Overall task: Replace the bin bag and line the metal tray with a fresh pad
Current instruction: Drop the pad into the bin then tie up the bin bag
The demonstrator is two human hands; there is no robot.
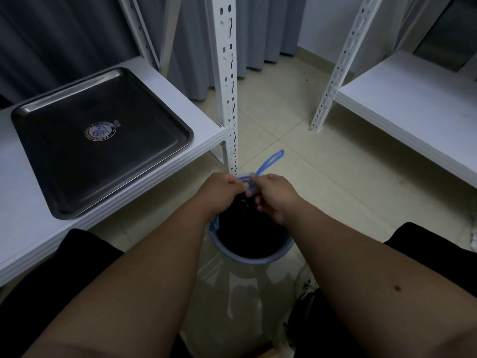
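A round bin (251, 257) with a blue rim stands on the floor between my knees. A black bin bag (250, 228) fills it. Its blue drawstring (269, 162) sticks up past the far rim as a loop. My left hand (222, 191) and my right hand (275, 195) meet over the far edge of the bin, both pinching the blue bag top at the drawstring. The dark metal tray (100, 140) lies bare on the white shelf at the left, with a round sticker in its middle. No pad is in view.
A white perforated shelf post (228, 86) rises just behind the bin. The left shelf (204, 125) carries the tray. A second white shelf (413, 112) stands at the right. Grey curtains hang at the back. Tiled floor lies between the shelves.
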